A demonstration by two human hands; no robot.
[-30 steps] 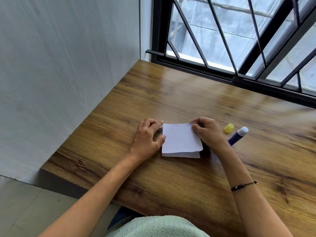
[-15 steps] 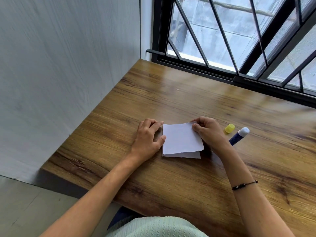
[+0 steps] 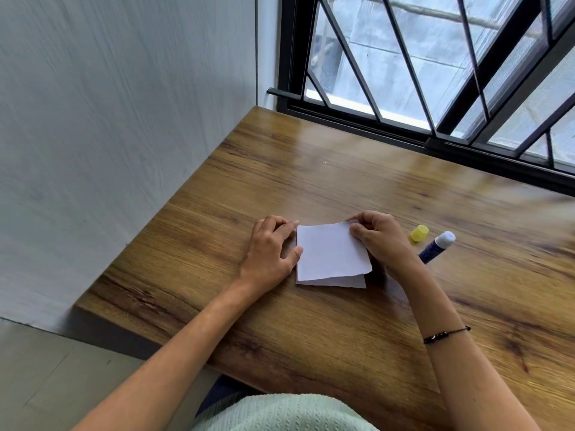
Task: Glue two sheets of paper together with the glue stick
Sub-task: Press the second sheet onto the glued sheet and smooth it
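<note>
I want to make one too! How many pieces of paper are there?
2. A white square paper sheet lies on top, between both hands; a second white sheet peeks out underneath at its near edge. More could be hidden beneath.

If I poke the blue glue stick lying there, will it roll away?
Probably, yes. The glue stick is a round tube lying on its side on the smooth, shiny table, so a sideways poke would likely roll it. Its yellow cap is off, so the white tip might smear glue.

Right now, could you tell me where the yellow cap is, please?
In the head view the cap lies on the table, right of the right hand and just left of the uncapped glue stick.
</note>
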